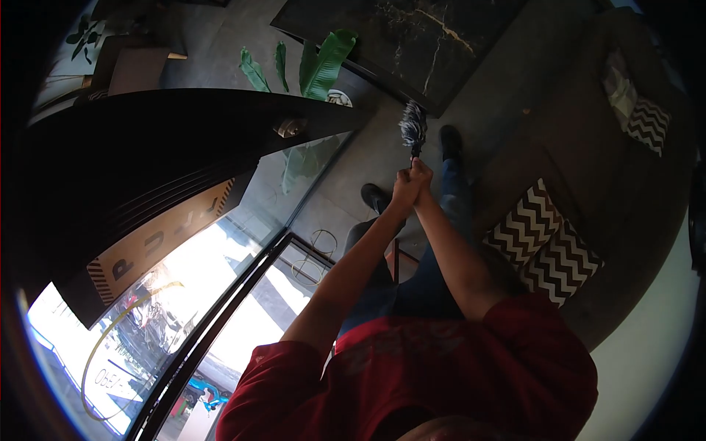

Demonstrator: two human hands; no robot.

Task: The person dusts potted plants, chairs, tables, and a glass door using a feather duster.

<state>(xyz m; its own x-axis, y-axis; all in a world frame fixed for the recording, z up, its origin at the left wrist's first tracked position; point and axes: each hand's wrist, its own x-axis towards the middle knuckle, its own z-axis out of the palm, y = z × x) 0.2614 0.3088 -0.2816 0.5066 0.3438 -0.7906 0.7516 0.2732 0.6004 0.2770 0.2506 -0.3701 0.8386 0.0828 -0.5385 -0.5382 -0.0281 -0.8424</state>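
A duster (413,125) with a fluffy grey head and a dark handle points away from my body. My left hand (404,189) and my right hand (421,173) are both closed, pressed together round its handle, the right slightly farther forward. Most of the grip is hidden by my fingers. The fluffy head is beside the near corner of a black marble-patterned table (448,51); whether they touch I cannot tell. Both arms reach forward, nearly straight, above my legs and dark shoes.
A leafy potted plant (327,66) stands by the table. To the left are a glass door with a dark frame (243,283) and a large black panel (184,125). On the right, a dark sofa (632,242) carries zigzag cushions (540,224). Grey floor (334,180) lies between.
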